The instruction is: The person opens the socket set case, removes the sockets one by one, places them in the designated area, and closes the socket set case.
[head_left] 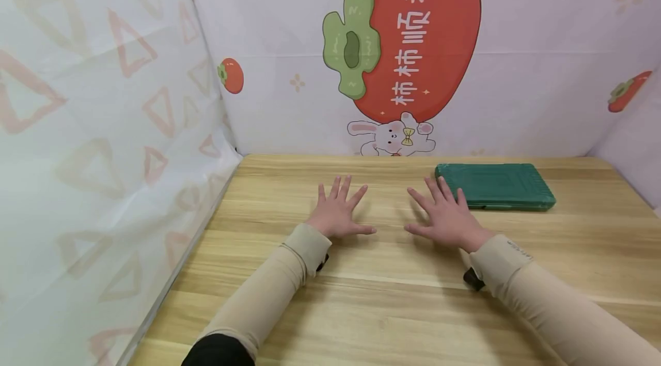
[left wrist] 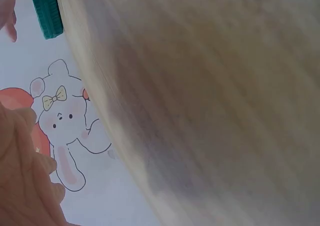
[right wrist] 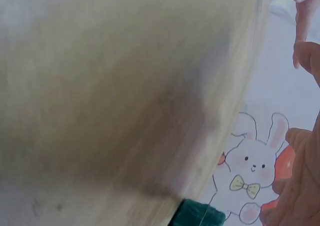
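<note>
In the head view my left hand (head_left: 337, 214) is held over the wooden table (head_left: 372, 320), palm down, fingers straight and spread, with nothing in it. My right hand (head_left: 448, 220) mirrors it on the other side, also spread and holding nothing. A flat dark green plastic case (head_left: 496, 185) lies closed at the back right; the right fingertips overlap its left front edge in this view. Both wrist views show the palms at the frame's edge, raised above the tabletop, and a corner of the green case (right wrist: 197, 213).
A white cloth backdrop (head_left: 279, 119) with a printed red persimmon and a rabbit stands along the table's back edge. To the left hangs a white sheet (head_left: 103, 182) with triangle prints, running down beside the table. Another pale sheet (head_left: 635, 136) borders the right side.
</note>
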`<state>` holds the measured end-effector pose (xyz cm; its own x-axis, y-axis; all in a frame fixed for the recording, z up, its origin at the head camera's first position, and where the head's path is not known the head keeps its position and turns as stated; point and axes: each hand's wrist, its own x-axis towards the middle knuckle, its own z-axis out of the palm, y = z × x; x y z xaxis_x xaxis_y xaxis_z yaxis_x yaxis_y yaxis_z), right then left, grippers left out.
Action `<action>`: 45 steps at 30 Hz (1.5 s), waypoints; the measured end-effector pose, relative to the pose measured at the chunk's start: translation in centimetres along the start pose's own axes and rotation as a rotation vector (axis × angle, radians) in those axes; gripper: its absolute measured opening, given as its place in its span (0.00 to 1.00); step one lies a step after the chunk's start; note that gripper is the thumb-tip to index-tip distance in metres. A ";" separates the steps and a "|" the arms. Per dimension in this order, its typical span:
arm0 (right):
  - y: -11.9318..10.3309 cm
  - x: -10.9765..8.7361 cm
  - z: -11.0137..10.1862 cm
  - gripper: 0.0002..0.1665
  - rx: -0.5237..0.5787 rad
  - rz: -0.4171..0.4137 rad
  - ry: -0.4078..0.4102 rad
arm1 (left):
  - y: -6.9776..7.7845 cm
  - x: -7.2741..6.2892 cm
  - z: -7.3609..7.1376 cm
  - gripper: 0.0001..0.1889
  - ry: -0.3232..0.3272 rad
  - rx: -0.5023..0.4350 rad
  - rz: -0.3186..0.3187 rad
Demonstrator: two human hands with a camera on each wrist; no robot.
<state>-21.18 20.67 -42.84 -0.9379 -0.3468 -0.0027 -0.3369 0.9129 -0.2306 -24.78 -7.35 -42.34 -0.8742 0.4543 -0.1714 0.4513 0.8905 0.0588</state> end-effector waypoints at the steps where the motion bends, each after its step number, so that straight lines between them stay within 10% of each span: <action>1: 0.3 0.0 -0.1 0.56 0.010 0.006 0.004 | 0.0 0.1 0.1 0.56 0.004 -0.007 0.000; 32: 9.6 -3.7 -3.9 0.49 0.328 0.199 0.168 | 3.9 6.2 -0.5 0.43 0.092 -0.577 0.082; 45: 14.7 -6.1 -3.6 0.42 0.445 0.319 0.372 | 7.7 8.6 0.7 0.35 0.106 -0.907 -0.052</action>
<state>-20.69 36.99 -42.68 -0.9789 0.0959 0.1807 -0.0469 0.7545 -0.6546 -28.65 3.42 -44.02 -0.9214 0.3736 -0.1071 0.1361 0.5684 0.8114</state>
